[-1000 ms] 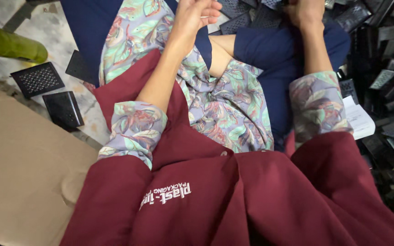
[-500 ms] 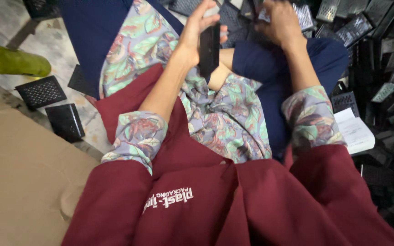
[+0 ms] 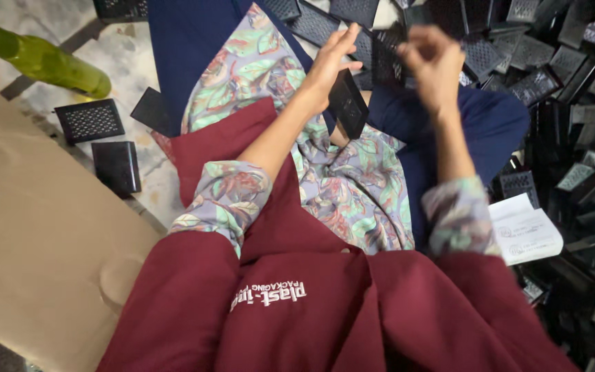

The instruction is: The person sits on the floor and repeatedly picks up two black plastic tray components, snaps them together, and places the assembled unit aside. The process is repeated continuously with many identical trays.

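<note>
Nearest the camera lay a maroon apron (image 3: 325,310) with pale lettering, spread over the person's lap from one lower corner of the view to the other. Above it ran a patterned tunic (image 3: 352,186) in lilac, green and pink, its sleeves ending at the forearms, over dark blue trousers (image 3: 187,48).

To the person's left a sheet of brown cardboard (image 3: 29,227) covered the floor up to the apron's edge. Beyond the cardboard's far edge showed a strip of pale stone floor (image 3: 115,58) — the only open room on that side — with a few loose black grille plates (image 3: 89,120) on it and a green plastic bottle (image 3: 39,58) lying slantwise near the upper left corner.

At the right knee a white printed paper slip (image 3: 525,231) lay at the edge of a heap of black plastic parts (image 3: 573,103) that filled the right side and far edge, leaving no bare floor there.

Farther out, over the lap, the left hand (image 3: 328,65) held a black flat rectangular piece (image 3: 348,105) between thumb and palm, fingers extended, the piece tilted on edge just above the tunic. The right hand (image 3: 432,58) was raised near it but apart, fingers curled into a loose fist — whether it pinched anything could not be told.
</note>
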`<state>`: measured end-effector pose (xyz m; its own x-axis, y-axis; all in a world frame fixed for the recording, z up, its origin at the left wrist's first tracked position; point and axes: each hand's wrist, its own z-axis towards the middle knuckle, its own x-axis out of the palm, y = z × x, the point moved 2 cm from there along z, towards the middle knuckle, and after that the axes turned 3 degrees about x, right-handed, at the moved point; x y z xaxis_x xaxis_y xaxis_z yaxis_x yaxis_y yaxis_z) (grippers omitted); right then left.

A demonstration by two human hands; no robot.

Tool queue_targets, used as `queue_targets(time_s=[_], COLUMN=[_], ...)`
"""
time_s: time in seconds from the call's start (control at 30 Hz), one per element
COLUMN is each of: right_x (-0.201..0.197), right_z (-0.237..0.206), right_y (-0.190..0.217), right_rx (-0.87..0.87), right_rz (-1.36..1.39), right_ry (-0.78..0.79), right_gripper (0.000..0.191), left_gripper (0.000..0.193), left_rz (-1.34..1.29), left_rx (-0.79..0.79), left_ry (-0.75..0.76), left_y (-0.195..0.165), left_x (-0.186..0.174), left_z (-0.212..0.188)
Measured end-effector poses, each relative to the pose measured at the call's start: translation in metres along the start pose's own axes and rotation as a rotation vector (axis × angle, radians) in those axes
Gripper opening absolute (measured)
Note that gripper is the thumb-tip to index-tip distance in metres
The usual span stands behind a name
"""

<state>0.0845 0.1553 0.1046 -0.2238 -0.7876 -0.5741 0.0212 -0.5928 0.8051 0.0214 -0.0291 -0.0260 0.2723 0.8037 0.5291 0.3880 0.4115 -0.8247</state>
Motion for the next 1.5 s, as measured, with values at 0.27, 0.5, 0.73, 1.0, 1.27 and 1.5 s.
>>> queue_targets(time_s=[0.27, 0.5, 0.73, 1.0, 1.27, 1.5], right_x=[0.051, 0.035, 0.044, 0.074, 0.090, 0.084], right_z=[-0.067, -0.054, -0.094, -0.055, -0.063, -0.065], right_y=[0.053, 0.054, 0.074, 0.056, 0.058, 0.072], right_rx=[-0.234, -0.038, -0.052, 0.029, -0.009, 0.030], right_rz=[-0.101, -0.072, -0.126, 0.026, 0.367, -0.064], right_ry=[0.208, 0.167, 0.286, 0.126, 0.246, 0.017], right_gripper=[0.026, 0.049, 0.056, 0.052, 0.063, 0.048], left_gripper=[0.051, 0.050, 0.051, 0.046, 0.051, 0.055], left_rz=[0.082, 0.099, 0.047, -0.112, -0.120, 0.065], left_rx=[0.155, 0.100, 0.010, 0.122, 0.293, 0.351], left_ry=[-0.076, -0.079, -0.088, -0.024, -0.205, -0.229], left_y=[0.018, -0.002, 0.009, 0.023, -0.004, -0.029], left_x=[-0.003, 0.004, -0.003, 0.021, 0.015, 0.020], left_z=[0.010, -0.004, 0.008, 0.012, -0.002, -0.020])
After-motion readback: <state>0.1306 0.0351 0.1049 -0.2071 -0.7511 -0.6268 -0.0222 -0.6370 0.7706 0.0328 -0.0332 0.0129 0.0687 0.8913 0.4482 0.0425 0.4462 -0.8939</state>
